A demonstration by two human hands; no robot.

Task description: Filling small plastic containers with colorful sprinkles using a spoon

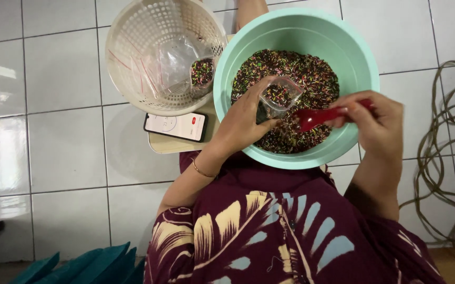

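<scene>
Currently the left hand (pixel 243 123) is at frame centre, grip clenched around a small clear plastic bag (pixel 280 96), held open-mouthed over the mint-green bowl (pixel 361 58). Bag already has some multicoloured sprinkles (pixel 311 71) in it. Right hand (pixel 377 123), centre right, grip pinched on the handle of a red spoon (pixel 319 117); spoon head points left, just beside the bag's lower edge, above the sprinkles. Can't tell if the spoon is loaded.

Bowl sits upper centre-right, filled with the same dark mix of sprinkles.

Upper left of it: white perforated basket (pixel 133 31), touching the bowl rim. Inside, loose empty clear bags with red seal strips, plus one filled bag (pixel 202 72) at the basket's right side.

Below the basket, a phone (pixel 176 126) lies screen up on a pale board (pixel 169 143), partly under the basket.

Floor is white tile (pixel 54 105). Coiled cord (pixel 448 152) at the right edge. Teal objects (pixel 80 265) bottom left, kind unclear.
</scene>
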